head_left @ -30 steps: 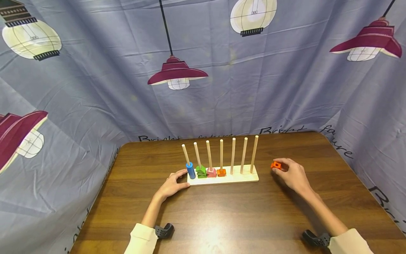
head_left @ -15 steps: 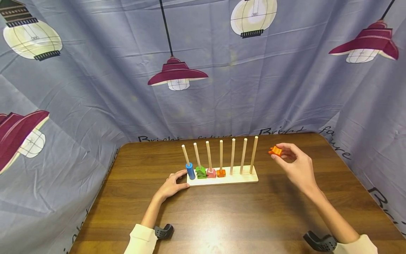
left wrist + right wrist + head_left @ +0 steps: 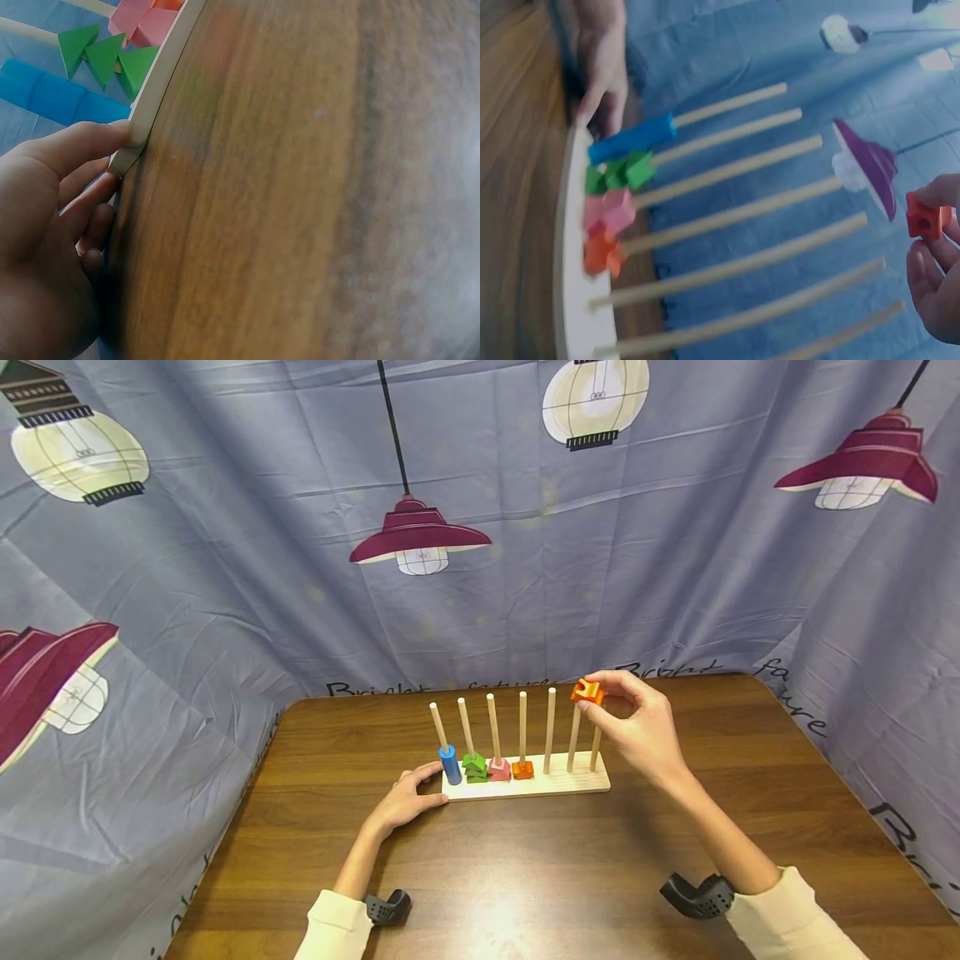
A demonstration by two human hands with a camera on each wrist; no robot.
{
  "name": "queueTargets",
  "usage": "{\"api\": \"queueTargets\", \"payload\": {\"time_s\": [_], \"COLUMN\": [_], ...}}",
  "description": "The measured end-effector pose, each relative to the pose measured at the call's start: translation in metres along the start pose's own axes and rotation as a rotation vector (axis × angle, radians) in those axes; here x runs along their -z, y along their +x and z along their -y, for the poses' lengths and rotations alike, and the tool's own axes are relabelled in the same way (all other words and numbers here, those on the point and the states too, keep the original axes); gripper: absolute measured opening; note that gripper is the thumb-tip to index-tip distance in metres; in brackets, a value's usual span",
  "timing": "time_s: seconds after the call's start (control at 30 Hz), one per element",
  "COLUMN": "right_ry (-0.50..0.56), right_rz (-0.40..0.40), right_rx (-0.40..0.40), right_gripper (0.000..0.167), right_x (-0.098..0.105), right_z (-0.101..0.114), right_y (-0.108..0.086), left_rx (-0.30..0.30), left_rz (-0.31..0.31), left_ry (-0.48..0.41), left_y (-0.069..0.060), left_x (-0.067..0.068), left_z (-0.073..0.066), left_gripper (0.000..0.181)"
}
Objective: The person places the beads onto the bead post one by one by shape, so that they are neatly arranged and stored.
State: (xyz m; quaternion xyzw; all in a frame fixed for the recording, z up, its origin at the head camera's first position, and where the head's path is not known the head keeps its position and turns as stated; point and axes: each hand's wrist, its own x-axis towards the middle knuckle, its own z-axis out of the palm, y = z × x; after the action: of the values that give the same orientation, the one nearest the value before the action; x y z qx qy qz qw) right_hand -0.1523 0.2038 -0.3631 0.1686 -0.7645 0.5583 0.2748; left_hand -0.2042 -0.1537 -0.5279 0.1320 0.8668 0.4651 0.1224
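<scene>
A wooden peg board (image 3: 566, 783) with a row of upright pegs stands on the table. My left hand (image 3: 402, 799) grips its left end, thumb at the front corner, also seen in the left wrist view. Blue cylinders (image 3: 450, 766), green triangular blocks (image 3: 475, 767), pink blocks (image 3: 499, 769) and an orange block (image 3: 522, 770) sit on the four left pegs, one colour to each. With thumb and fingers, my right hand (image 3: 643, 731) pinches another orange block (image 3: 587, 691), notched and with a hole. In the head view it overlaps the top of the second peg from the right.
The brown wooden table (image 3: 510, 868) reaches around the board on all sides. Behind it hangs a grey-blue curtain (image 3: 480, 610) printed with lamps. A dark wrist mount (image 3: 390, 907) sits on the left forearm and another (image 3: 697, 896) on the right.
The right hand has lifted the orange block off the table at the right and carried it up and left to the right-hand pegs. The left hand has stayed on the board.
</scene>
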Motion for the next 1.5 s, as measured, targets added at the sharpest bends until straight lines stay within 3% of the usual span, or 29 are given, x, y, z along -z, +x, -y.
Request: {"api": "queueTargets", "payload": {"time_s": [0.27,0.73,0.97,1.2,1.5], "right_ry": [0.169,0.151,0.124,0.057,0.149], "right_rz": [0.016,0.044,0.053,0.059,0.05], "right_rx": [-0.039,-0.096,-0.173,-0.177,-0.329], "right_gripper": [0.03,0.03,0.028,0.029,0.04], "right_x": [-0.027,-0.06,-0.068,-0.072,-0.081], "right_z": [0.005,-0.003,-0.015,-0.023,-0.042], "right_y": [0.015,0.021,0.014,0.008,-0.01], "left_rx": [-0.003,-0.009,-0.015,0.001,-0.019], "left_rz": [-0.004,-0.002,-0.001,0.005,0.011], "left_ry": [0.006,0.008,-0.002,-0.003,0.004], "left_y": [0.001,0.001,0.0,0.0,-0.001], "left_x": [0.0,-0.001,-0.001,-0.001,0.0], "left_z": [0.002,0.004,0.001,0.001,0.001], "left_gripper": [0.061,0.062,0.061,0.062,0.061]}}
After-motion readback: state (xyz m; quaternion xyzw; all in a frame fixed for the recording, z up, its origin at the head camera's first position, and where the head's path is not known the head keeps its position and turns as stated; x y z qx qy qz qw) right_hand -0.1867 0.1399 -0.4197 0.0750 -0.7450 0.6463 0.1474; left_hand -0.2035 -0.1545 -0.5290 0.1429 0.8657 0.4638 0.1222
